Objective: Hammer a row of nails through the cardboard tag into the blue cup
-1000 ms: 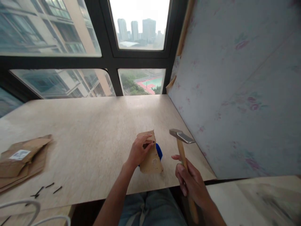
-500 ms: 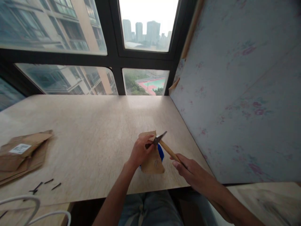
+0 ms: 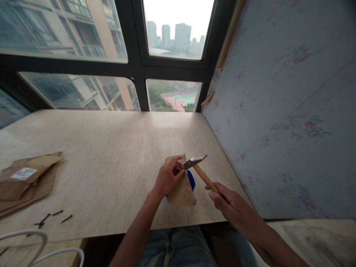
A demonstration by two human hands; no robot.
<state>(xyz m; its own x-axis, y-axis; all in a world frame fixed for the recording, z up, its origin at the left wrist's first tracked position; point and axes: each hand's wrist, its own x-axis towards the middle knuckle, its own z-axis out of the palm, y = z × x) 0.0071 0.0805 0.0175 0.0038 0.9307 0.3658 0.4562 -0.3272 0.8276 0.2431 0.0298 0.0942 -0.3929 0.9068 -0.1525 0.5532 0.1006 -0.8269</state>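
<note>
My right hand [image 3: 229, 202] is closed around the wooden handle of a hammer [image 3: 205, 177]. The hammer's metal head is tilted just beside the fingertips of my left hand [image 3: 169, 174]. Those fingers are pinched together over a flat brown board [image 3: 180, 194]; whatever they hold is hidden or too small to name. Markings show on the board's near part, and it rests on a blue object [image 3: 191, 180], mostly covered, on the pale tabletop [image 3: 111, 155].
Brown paper packages [image 3: 30, 178] with a white label lie at the left. Several thin black nail-like pieces [image 3: 57, 213] are scattered nearer me, by a white cable [image 3: 41, 237]. A flowered wall [image 3: 278, 148] bounds the right side; windows stand behind the table.
The hammer head has shifted up and to the right, away from my left fingers. My right hand has moved slightly right and down. My left hand stays at the board.
</note>
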